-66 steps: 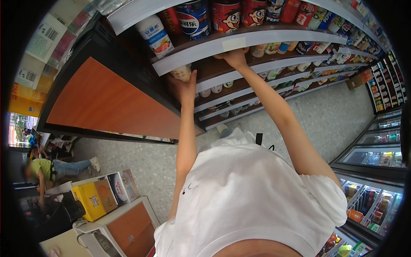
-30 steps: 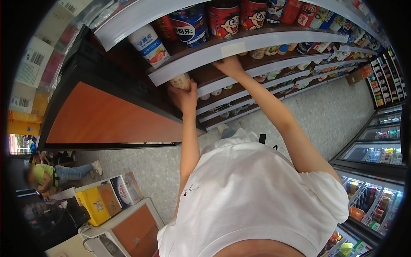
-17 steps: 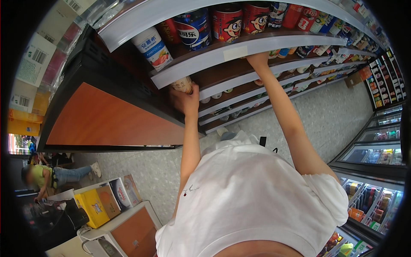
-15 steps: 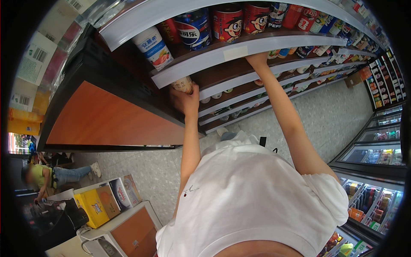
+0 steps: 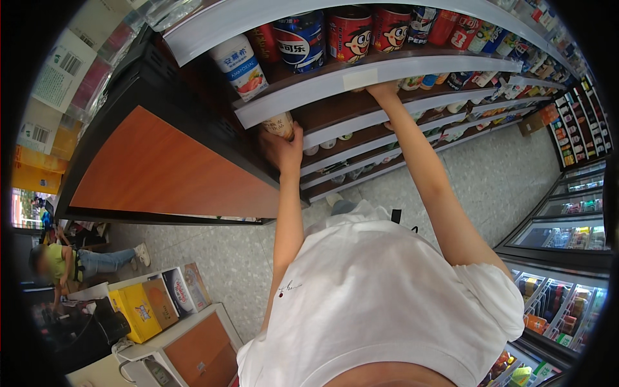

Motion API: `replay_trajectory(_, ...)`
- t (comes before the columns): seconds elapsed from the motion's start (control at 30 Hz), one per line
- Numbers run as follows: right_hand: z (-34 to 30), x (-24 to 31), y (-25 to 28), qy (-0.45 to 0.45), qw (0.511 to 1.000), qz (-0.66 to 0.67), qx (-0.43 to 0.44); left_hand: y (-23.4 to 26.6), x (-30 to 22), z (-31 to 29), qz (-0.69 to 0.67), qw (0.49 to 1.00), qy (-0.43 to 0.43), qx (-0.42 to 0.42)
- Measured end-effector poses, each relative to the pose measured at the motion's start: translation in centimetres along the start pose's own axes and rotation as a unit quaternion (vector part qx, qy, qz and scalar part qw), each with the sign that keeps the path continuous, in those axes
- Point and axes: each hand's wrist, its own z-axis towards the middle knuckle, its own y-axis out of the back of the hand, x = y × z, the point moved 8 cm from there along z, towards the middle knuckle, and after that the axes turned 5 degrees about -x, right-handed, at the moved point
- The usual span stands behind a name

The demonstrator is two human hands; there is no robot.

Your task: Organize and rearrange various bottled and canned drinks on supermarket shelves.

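Right hand (image 5: 385, 94) has shifted rightward, its grip, beneath the shelf edge (image 5: 412, 68) above, beyond my telling; I'd keep the left hand (image 5: 284, 149), curled round a cream bottle (image 5: 278, 124), steady.

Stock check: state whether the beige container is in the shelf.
The beige container is at least partly in: the white shelf edge hides its top.

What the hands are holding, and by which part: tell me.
The left hand grasps a cream-coloured container by its lower side; the shelf edge hides its top. Whether the right hand holds anything cannot be told.
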Motion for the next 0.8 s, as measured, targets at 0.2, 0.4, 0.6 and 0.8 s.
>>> replay_trajectory(0.2, -0.2, 7.8, 4.8, 0.021, 0.98, 0.191, 0.053, -0.4, 0.7, -0.2, 0.027, 1.0, -0.011, 0.005)
replay_trajectory(0.4, -0.1, 14.7, 7.0, 0.023, 0.952, 0.304, 0.015, -0.5, 0.4, -0.1, 0.023, 1.0, -0.01, 0.01)
replay_trajectory(0.6, -1.7, 13.0, 3.8, -0.051, 0.899, 0.421, 0.109, 0.5, -0.7, 0.1, 0.016, 0.996, -0.078, -0.027)
replay_trajectory(0.8, -3.6, 1.0, 6.3, -0.17, 0.959, 0.225, -0.027, 0.7, -1.5, 0.3, 0.022, 0.996, -0.077, -0.037)
